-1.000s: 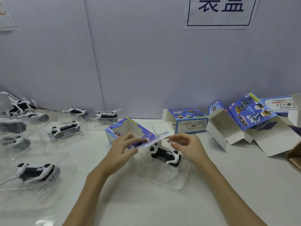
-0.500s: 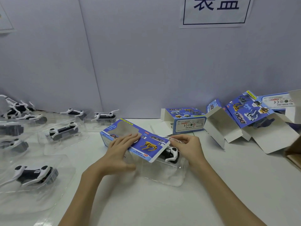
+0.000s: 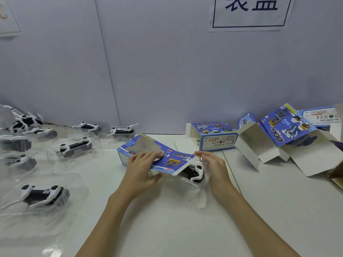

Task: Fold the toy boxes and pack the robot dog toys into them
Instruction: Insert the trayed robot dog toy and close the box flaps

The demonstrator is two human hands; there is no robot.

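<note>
Since the earlier frame the blue toy box (image 3: 157, 156) has slid further over the robot dog (image 3: 193, 172) in its clear tray. Left hand (image 3: 143, 169) grips the box; right hand (image 3: 213, 167), fingers straight, steadies the tray's end, apparently to guide insertion.

Eight robot dogs (image 3: 42, 194), four blue boxes (image 3: 216, 139), two hands (image 3: 141, 171).

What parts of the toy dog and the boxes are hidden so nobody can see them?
Head view:
- Black-and-white robot dog toy in clear plastic tray: its left part is covered by the blue cardboard toy box.
- Box's window: partly under the left hand.
- Right hand: fingertip grip blurred by tray glare.
- Blue box at the far right: cut off by the frame edge.
</note>
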